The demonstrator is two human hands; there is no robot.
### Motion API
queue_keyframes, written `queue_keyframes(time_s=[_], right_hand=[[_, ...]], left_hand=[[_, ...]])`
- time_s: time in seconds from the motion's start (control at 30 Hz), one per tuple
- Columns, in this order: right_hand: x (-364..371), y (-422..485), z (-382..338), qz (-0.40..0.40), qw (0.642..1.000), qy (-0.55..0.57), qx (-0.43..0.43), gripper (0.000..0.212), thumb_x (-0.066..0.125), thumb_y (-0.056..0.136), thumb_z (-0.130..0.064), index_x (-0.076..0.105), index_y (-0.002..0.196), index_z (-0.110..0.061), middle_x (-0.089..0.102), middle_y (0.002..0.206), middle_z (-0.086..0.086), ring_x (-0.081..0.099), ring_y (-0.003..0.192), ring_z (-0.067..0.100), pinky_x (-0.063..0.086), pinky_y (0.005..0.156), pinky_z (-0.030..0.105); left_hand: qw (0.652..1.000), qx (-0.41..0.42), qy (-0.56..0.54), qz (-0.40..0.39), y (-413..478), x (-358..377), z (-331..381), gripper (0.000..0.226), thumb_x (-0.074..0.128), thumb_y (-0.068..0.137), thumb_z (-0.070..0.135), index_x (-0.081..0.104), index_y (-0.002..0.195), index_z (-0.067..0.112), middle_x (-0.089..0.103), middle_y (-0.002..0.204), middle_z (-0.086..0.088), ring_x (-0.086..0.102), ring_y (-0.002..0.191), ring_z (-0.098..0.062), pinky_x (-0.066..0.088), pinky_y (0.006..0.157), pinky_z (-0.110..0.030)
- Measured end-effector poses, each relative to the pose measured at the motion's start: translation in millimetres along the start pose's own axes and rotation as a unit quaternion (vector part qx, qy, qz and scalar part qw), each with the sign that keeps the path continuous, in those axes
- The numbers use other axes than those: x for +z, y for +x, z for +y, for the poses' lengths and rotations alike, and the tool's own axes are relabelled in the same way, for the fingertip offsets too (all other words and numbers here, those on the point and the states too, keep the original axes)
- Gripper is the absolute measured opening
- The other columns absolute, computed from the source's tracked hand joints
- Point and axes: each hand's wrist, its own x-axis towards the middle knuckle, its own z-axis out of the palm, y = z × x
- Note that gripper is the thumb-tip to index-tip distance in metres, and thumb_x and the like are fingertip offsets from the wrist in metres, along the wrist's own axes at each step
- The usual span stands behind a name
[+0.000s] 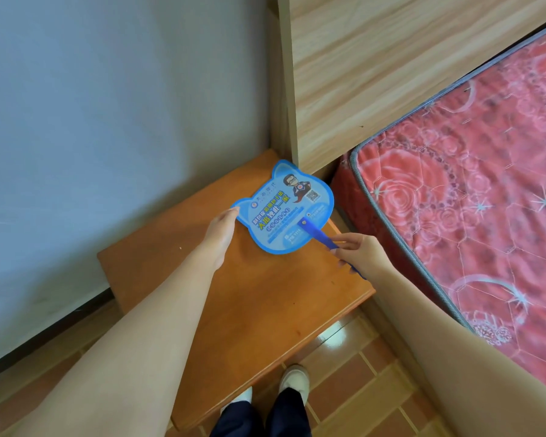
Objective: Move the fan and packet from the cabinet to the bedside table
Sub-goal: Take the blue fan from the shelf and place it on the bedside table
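A flat blue cat-shaped fan (284, 209) with printed text and a dark blue handle lies over the far part of the orange wooden bedside table (252, 298). My right hand (363, 252) grips the fan's handle near the table's right edge. My left hand (223, 230) reaches in with fingers stretched flat, the fingertips touching the fan's left rim. No packet is in view.
A bed with a red rose-patterned mattress (473, 197) stands right of the table, its light wooden headboard (391, 64) just behind the fan. A pale wall (108, 121) runs along the left. My feet in white shoes (293, 380) stand on the brown tiled floor.
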Motion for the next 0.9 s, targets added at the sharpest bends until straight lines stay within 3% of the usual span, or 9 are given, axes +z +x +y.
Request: queue_keyframes(time_s=[0.13,0.27,0.43,0.53,0.67,0.83,0.9], right_hand=[[6,7,1,0.011,0.999,-0.034,-0.015,0.029,0.059,0.084,-0.005,0.066,0.110,-0.013,0.063,0.093,-0.001,0.056,0.068,0.012,0.042,0.043,0.011],[10,13,3,0.026,0.997,-0.070,-0.008,0.026,0.058,0.085,-0.005,0.067,0.107,-0.014,0.063,0.108,0.004,0.053,0.089,0.017,0.042,0.073,0.027],[11,12,7,0.019,0.996,-0.082,-0.006,0.033,0.054,0.086,-0.001,0.064,0.114,-0.014,0.063,0.119,0.006,0.058,0.108,0.022,0.044,0.085,0.031],[11,10,10,0.017,0.997,-0.079,-0.011,0.037,0.053,0.086,0.000,0.060,0.120,-0.012,0.061,0.125,0.006,0.056,0.114,0.023,0.043,0.092,0.030],[8,5,8,0.021,0.997,-0.067,-0.021,0.038,0.052,0.085,0.001,0.059,0.121,-0.010,0.061,0.125,0.006,0.056,0.114,0.022,0.044,0.089,0.028],[1,-9,0,0.043,0.999,-0.013,-0.025,0.036,0.048,0.086,-0.001,0.062,0.116,-0.013,0.063,0.119,0.001,0.055,0.103,0.013,0.044,0.071,0.022],[-4,-21,-8,0.062,0.997,0.037,-0.032,0.034,0.050,0.085,0.000,0.064,0.113,-0.014,0.064,0.117,0.001,0.057,0.107,0.014,0.046,0.080,0.025]], left_hand=[[1.000,-0.008,0.010,-0.004,0,3,-6,0.045,0.040,0.097,0.034,0.042,0.138,0.017,0.041,0.147,-0.004,0.038,0.135,-0.020,0.030,0.112,-0.040],[1.000,-0.004,0.005,-0.002,1,7,-4,0.045,0.041,0.097,0.034,0.042,0.138,0.016,0.042,0.146,-0.005,0.040,0.133,-0.021,0.032,0.107,-0.036],[1.000,0.004,-0.005,0.000,0,11,-5,0.044,0.042,0.097,0.035,0.043,0.137,0.017,0.046,0.141,-0.003,0.044,0.112,-0.014,0.035,0.096,-0.033],[1.000,-0.003,-0.005,-0.001,-1,11,-7,0.047,0.042,0.096,0.038,0.040,0.139,0.017,0.044,0.143,-0.003,0.045,0.116,-0.016,0.035,0.100,-0.035],[1.000,-0.003,-0.007,-0.007,-8,10,-7,0.046,0.041,0.096,0.037,0.042,0.138,0.018,0.044,0.143,-0.002,0.042,0.129,-0.019,0.034,0.103,-0.037],[1.000,0.021,-0.020,0.006,-22,4,-2,0.040,0.042,0.096,0.032,0.048,0.132,0.016,0.050,0.135,-0.005,0.047,0.117,-0.016,0.037,0.098,-0.037],[0.999,0.037,-0.026,0.015,-32,-2,5,0.037,0.042,0.095,0.029,0.051,0.129,0.015,0.053,0.131,-0.005,0.049,0.112,-0.017,0.040,0.095,-0.037]])
